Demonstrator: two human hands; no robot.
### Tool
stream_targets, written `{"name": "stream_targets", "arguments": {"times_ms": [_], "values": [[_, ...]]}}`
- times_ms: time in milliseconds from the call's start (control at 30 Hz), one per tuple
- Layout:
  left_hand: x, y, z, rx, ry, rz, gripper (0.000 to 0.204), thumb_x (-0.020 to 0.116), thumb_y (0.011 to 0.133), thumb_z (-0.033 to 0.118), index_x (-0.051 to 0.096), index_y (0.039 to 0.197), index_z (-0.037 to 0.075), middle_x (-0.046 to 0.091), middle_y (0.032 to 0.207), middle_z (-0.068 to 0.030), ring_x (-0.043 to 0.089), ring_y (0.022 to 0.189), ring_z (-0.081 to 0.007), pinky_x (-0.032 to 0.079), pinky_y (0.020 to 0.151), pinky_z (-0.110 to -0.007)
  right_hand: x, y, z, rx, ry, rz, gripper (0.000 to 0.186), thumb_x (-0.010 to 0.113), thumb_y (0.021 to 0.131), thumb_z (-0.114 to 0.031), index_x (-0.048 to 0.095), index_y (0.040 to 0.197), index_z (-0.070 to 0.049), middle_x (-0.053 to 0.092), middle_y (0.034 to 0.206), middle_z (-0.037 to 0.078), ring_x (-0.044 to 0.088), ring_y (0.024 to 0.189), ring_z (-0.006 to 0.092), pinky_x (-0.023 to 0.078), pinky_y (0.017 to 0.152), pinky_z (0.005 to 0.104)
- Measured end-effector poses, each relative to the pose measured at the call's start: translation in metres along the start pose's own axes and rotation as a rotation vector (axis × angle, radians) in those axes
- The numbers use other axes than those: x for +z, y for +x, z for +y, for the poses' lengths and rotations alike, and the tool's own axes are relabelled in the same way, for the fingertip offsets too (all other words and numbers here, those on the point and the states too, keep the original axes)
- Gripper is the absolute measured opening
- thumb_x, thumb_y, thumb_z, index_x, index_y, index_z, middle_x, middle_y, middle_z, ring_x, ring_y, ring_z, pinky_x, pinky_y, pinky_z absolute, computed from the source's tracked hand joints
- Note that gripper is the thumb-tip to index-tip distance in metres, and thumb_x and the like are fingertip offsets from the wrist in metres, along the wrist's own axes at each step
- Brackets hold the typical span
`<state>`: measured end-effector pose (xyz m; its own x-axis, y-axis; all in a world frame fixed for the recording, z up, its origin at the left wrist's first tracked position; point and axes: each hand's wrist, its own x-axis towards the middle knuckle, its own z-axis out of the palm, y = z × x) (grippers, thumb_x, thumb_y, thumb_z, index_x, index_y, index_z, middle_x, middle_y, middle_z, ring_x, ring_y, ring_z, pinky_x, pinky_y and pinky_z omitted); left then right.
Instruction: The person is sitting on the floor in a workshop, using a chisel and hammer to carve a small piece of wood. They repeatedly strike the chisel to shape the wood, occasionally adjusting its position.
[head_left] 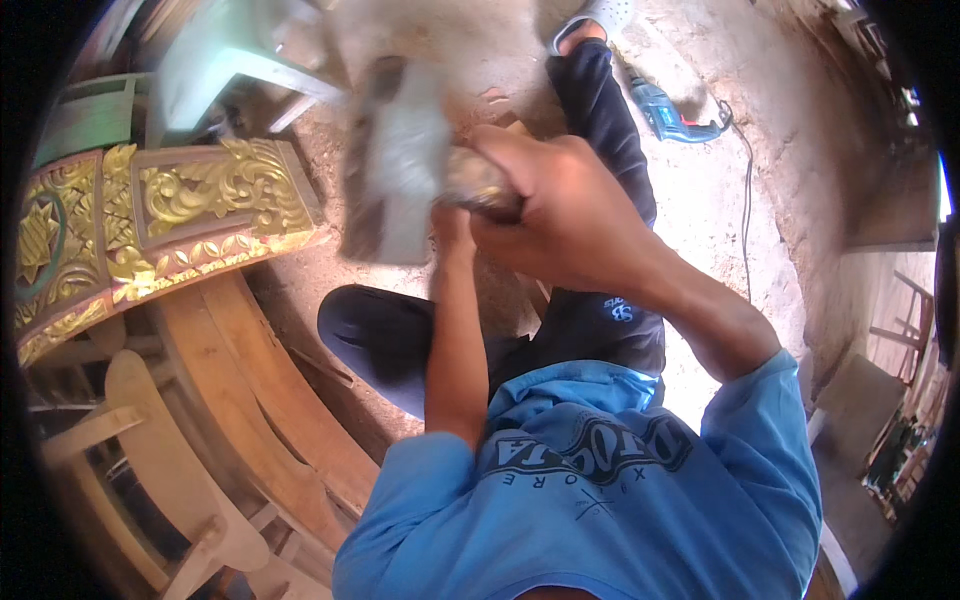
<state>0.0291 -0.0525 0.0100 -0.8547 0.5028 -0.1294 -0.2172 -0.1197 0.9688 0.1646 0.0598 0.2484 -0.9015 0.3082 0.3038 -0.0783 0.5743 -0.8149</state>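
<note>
My right hand [540,200] is closed around the brown handle of a hammer [395,170], raised high in front of me. Its broad grey head is smeared by motion and points left. Beneath it my left arm reaches forward; of my left hand [453,222] only a small part near the wrist shows. The hammer and my right hand cover its fingers, so what it holds or touches is hidden. A sliver of light wood [515,128] peeks out past my right knuckles. My legs in dark trousers [400,335] are spread on the ground around the work spot.
A carved, gold-painted panel [215,195] lies at the left above long curved wooden boards [260,380] and chair-like wooden parts [150,410]. A pale green plastic chair [235,70] stands far left. A blue power drill [665,108] with a trailing cord lies beyond my right leg.
</note>
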Motion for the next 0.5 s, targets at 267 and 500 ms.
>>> {"name": "stream_targets", "arguments": {"times_ms": [267, 500], "values": [[0.005, 0.049, -0.016, -0.103, -0.150, 0.019, 0.025, 0.072, 0.088, 0.010, 0.058, 0.067, 0.010, 0.052, 0.061, 0.0031, 0.046, 0.054, -0.0069, 0.036, 0.053, -0.025, -0.005, -0.042, 0.020, 0.426, 0.048, -0.020, 0.031, 0.073, 0.078, -0.013, 0.064, 0.104, -0.001, 0.065, 0.075, 0.024, 0.068, 0.073, 0.0423, 0.053, 0.066, 0.0460], [0.002, 0.024, -0.017, -0.083, -0.334, 0.104, 0.021, 0.071, 0.090, 0.008, 0.056, 0.075, 0.009, 0.052, 0.061, 0.0017, 0.049, 0.056, -0.0079, 0.040, 0.055, -0.024, 0.002, -0.049, 0.024, 0.470, 0.116, 0.028, 0.028, 0.072, 0.079, -0.010, 0.063, 0.103, 0.001, 0.064, 0.074, 0.024, 0.068, 0.072, 0.0409, 0.052, 0.064, 0.0433]]}}
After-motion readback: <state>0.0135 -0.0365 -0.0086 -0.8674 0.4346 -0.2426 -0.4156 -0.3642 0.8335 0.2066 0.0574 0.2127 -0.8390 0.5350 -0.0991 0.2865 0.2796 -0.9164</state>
